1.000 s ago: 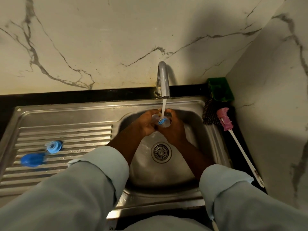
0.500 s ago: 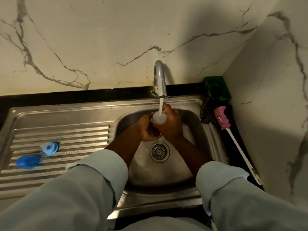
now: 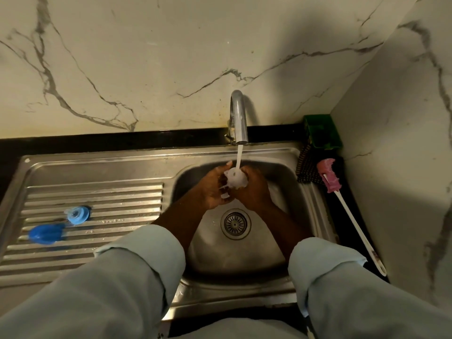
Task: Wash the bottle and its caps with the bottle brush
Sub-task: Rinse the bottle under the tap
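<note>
Pale sleeves [image 3: 122,277] nearest, drain [image 3: 235,223] in steel sink [image 3: 244,297], dark blue cap [image 3: 45,233] and light blue cap [image 3: 78,214] on left drainboard [image 3: 110,192], left hand [image 3: 210,192] and right hand [image 3: 255,194] both grasping clear bottle [image 3: 236,179] above basin under water stream [image 3: 238,157], pink-headed bottle brush [image 3: 342,206] on right counter [image 3: 349,241], faucet [image 3: 238,118] behind.

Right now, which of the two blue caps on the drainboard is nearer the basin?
The pale blue round cap. It lies right of the dark blue cap, which sits nearer the left edge of the drainboard.

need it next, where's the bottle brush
Head view: the bottle brush lies on the dark counter right of the sink, its pink head near the green holder.
</note>
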